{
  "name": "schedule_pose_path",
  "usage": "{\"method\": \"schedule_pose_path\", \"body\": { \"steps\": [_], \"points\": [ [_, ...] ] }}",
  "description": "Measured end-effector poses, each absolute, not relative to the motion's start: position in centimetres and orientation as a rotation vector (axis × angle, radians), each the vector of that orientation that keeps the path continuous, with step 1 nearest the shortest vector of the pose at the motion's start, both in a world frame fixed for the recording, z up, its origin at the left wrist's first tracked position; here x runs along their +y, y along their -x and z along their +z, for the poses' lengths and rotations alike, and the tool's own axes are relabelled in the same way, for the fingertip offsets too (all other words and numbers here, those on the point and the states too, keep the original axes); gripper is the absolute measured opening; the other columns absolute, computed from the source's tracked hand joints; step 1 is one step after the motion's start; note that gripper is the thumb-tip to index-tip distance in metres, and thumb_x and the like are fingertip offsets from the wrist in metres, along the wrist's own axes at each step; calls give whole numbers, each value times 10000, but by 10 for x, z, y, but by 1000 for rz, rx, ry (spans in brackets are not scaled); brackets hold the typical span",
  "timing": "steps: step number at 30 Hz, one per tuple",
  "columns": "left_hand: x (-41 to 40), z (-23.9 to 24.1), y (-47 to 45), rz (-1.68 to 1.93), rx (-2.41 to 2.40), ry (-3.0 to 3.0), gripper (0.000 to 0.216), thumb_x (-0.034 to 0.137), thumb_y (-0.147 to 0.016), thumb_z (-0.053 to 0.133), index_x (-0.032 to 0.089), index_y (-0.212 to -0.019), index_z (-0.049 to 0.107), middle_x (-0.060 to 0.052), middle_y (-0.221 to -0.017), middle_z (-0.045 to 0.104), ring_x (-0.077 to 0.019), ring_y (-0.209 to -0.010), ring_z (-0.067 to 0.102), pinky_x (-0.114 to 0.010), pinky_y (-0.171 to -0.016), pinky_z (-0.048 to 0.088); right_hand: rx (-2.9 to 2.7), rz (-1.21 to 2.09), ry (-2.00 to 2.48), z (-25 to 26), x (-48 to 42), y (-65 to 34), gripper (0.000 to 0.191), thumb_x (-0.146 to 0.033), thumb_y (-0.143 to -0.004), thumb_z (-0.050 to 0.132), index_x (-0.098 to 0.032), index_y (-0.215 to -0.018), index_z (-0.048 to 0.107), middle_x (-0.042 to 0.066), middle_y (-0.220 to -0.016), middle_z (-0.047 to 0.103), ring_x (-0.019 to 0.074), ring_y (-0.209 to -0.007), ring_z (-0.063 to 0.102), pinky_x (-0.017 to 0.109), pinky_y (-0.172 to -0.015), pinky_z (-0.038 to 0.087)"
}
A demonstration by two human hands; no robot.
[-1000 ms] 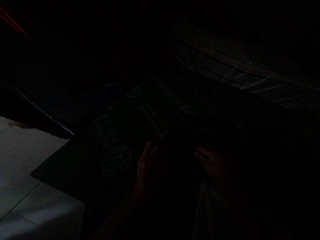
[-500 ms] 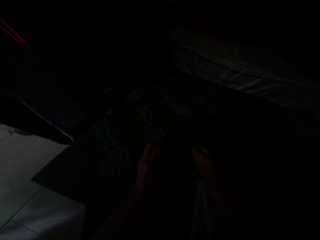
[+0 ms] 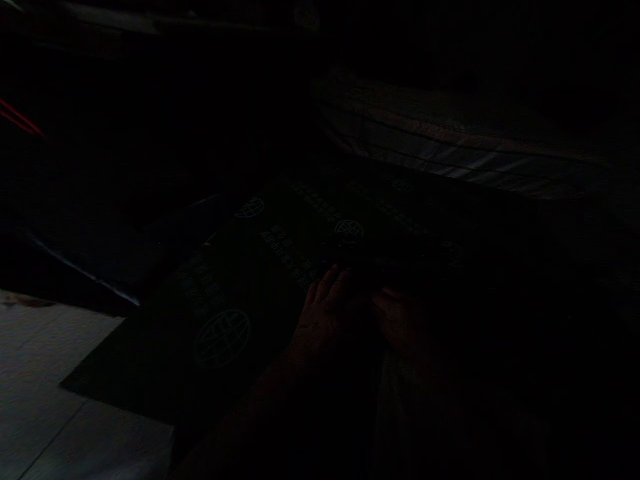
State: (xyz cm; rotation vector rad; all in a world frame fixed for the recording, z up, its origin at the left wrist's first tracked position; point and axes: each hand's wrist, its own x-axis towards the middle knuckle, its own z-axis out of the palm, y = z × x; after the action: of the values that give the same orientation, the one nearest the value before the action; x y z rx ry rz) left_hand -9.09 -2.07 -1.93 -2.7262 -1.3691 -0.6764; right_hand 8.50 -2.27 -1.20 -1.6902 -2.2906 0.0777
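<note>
The picture is very dark. A dark green board (image 3: 150, 360), printed with pale globe marks and lettering, lies under and in front of my hands. Near the middle my left hand (image 3: 320, 317) is laid palm down, its fingers stretched forward and slightly apart. Close beside it on the right is my right hand (image 3: 403, 320), its fingers bent in toward the left. Whatever it grips is lost in the dark. Just beyond both hands a black shape (image 3: 380, 257) rests on the board, its kind too dark to tell.
Pale floor tiles (image 3: 45, 353) show at the lower left, below a corner of the board. Behind the board lies a light, creased, dark-striped bundle (image 3: 440, 153). A thin red line (image 3: 20, 119) shows at the far left. Most of the right side is black.
My left hand has turned from bent fingers to stretched, flat fingers, and sits slightly further right. My right hand has come a little closer to it. The view has tilted slightly.
</note>
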Motion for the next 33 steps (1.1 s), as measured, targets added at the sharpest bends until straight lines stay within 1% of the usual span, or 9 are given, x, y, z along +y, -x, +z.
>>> {"method": "schedule_pose_path", "body": {
  "steps": [3, 6, 12, 15, 21, 23, 27, 31, 33],
  "points": [
    [-14, -24, 92, -767, -1230, 2664, 319, 317, -850, 544, 199, -1133, 632, -175, -1333, 462, -400, -1250, 385, -552, -890, 445, -2274, 124, 1703, -11, -21, -84, 188, -188, -837, 508, -240, -832, 689, 11, -785, 655, 116, -658, 563, 230, -589, 369],
    [-13, -29, 94, -814, -1141, 2654, 298, 295, -876, 500, 174, -1110, 641, -173, -1294, 494, -386, -1231, 407, -529, -885, 452, -2257, 208, 1717, -11, -19, -84, 189, -202, -841, 518, -251, -894, 693, 10, -817, 656, 113, -670, 567, 224, -595, 382],
    [-17, -35, 95, -842, -1151, 2640, 287, 284, -862, 536, 181, -1108, 641, -153, -1298, 497, -379, -1245, 386, -535, -920, 432, -2185, 329, 1710, -6, -19, -83, 198, -205, -839, 526, -255, -920, 699, 15, -853, 671, 120, -739, 609, 222, -665, 443],
    [-18, -35, 95, -851, -1180, 2651, 287, 294, -852, 554, 199, -1106, 646, -140, -1310, 493, -373, -1253, 381, -534, -937, 422, -2155, 344, 1688, -8, -20, -83, 209, -190, -828, 532, -251, -935, 701, 28, -896, 685, 143, -781, 628, 249, -702, 472],
    [-18, -34, 93, -858, -1213, 2648, 296, 307, -850, 553, 196, -1107, 649, -146, -1292, 511, -382, -1238, 398, -546, -921, 429, -2074, 360, 1609, -17, -22, -85, 290, -163, -835, 514, -262, -1069, 654, 35, -1045, 687, 170, -930, 637, 301, -820, 493],
    [-17, -35, 93, -852, -1214, 2653, 285, 312, -850, 552, 195, -1088, 655, -149, -1291, 509, -390, -1234, 400, -561, -912, 430, -2087, 362, 1590, -17, -22, -85, 258, -168, -834, 523, -261, -1029, 665, 31, -1036, 688, 164, -922, 637, 289, -819, 488],
    [-18, -34, 94, -868, -1202, 2651, 288, 312, -864, 526, 195, -1097, 647, -155, -1294, 502, -388, -1231, 404, -567, -898, 434, -2114, 366, 1575, -14, -21, -86, 204, -166, -826, 535, -247, -937, 685, 25, -934, 690, 146, -845, 631, 256, -766, 472],
    [-19, -33, 94, -865, -1227, 2655, 269, 293, -863, 528, 199, -1083, 653, -159, -1289, 503, -385, -1236, 403, -571, -900, 431, -2142, 318, 1557, -13, -21, -85, 187, -158, -832, 511, -231, -811, 683, 7, -788, 651, 114, -733, 595, 215, -671, 427],
    [-19, -32, 94, -864, -1228, 2652, 274, 286, -851, 547, 192, -1086, 652, -158, -1287, 504, -383, -1239, 398, -560, -910, 430, -2172, 263, 1564, -13, -22, -85, 188, -166, -834, 504, -226, -787, 675, 5, -759, 631, 108, -696, 571, 210, -630, 398]
  ]
}}
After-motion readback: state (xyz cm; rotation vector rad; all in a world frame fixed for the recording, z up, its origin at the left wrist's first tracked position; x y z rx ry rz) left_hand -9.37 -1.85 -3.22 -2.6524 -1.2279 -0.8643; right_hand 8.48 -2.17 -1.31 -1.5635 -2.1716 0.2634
